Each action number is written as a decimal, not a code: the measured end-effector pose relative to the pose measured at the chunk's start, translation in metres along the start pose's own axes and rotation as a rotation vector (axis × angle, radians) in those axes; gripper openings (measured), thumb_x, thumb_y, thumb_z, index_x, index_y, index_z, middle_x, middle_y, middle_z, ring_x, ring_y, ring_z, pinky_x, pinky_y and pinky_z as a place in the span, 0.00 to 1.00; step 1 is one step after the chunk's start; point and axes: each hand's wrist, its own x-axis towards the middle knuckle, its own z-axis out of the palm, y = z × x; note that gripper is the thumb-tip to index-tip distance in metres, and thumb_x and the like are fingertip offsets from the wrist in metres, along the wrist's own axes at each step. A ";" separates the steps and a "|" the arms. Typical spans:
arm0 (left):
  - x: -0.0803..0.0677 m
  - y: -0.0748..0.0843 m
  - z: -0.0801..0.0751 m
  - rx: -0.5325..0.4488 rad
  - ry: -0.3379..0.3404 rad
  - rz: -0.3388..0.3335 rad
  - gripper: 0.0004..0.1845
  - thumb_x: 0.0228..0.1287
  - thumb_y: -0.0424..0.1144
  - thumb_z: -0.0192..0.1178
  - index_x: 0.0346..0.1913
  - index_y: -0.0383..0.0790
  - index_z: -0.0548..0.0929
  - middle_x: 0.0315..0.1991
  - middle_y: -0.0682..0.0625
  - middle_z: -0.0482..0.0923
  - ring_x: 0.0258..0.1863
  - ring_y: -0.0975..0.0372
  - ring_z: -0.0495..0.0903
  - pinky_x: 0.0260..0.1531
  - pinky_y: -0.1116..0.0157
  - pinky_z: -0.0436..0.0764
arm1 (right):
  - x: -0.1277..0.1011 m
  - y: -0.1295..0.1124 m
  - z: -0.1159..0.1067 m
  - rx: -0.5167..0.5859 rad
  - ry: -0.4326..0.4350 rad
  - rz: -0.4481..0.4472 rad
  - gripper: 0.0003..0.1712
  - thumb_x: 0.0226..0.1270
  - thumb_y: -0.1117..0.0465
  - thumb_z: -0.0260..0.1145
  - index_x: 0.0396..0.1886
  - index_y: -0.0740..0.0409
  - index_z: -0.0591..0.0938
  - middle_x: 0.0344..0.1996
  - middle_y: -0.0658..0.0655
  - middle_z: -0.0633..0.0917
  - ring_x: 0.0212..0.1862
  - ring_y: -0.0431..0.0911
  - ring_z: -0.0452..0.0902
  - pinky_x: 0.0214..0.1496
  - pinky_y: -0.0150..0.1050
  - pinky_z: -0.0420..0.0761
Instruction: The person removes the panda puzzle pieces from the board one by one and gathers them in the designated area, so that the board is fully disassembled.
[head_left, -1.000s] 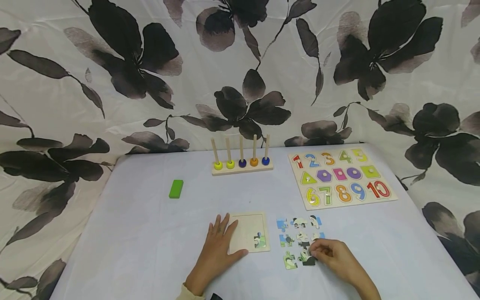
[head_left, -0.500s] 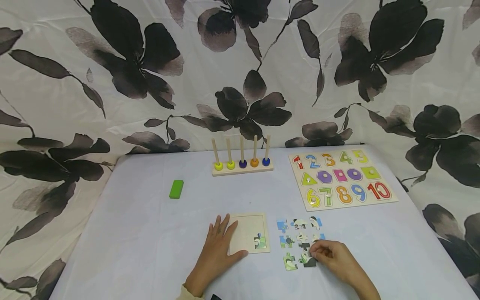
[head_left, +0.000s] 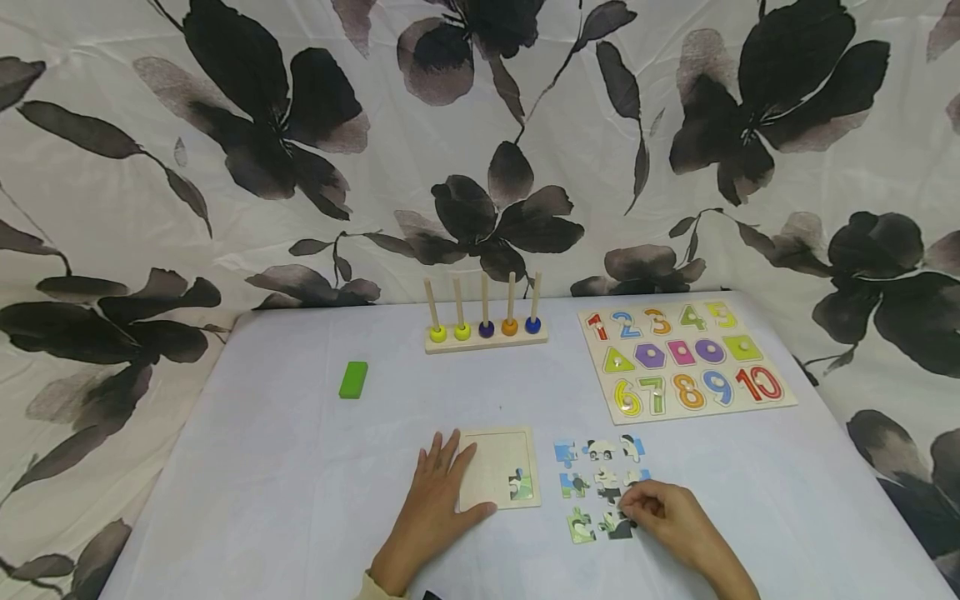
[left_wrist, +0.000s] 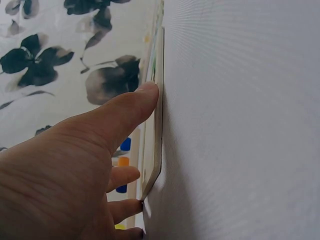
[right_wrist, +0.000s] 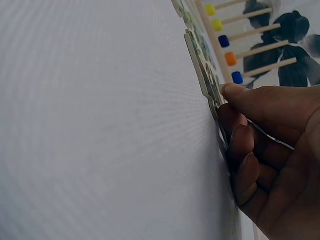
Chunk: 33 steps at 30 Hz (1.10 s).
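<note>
Left hand (head_left: 433, 500) flat, fingers spread, pressing pale wooden puzzle tray (head_left: 491, 467) — right hand (head_left: 663, 508) pinching dark panda jigsaw piece (head_left: 619, 525) just beside tray.

The puzzle tray (head_left: 497, 467) is a flat, pale wooden board lying on the table under the left hand (head_left: 433, 502); one piece (head_left: 520, 484) with green and black on it sits in its bottom right corner; the loose puzzle pieces (head_left: 600, 483) lie flat just to the right of the tray in rough rows, blue, white, black and green; the right hand (head_left: 663, 510) pinches the edge of a dark piece (head_left: 619, 525) in the bottom row.
</note>
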 end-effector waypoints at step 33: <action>-0.001 0.001 -0.001 -0.032 -0.004 0.002 0.46 0.50 0.58 0.69 0.68 0.37 0.67 0.73 0.36 0.53 0.73 0.39 0.44 0.67 0.37 0.45 | 0.008 -0.015 0.001 0.007 -0.029 -0.035 0.03 0.61 0.61 0.69 0.32 0.56 0.84 0.28 0.46 0.84 0.26 0.35 0.72 0.29 0.30 0.75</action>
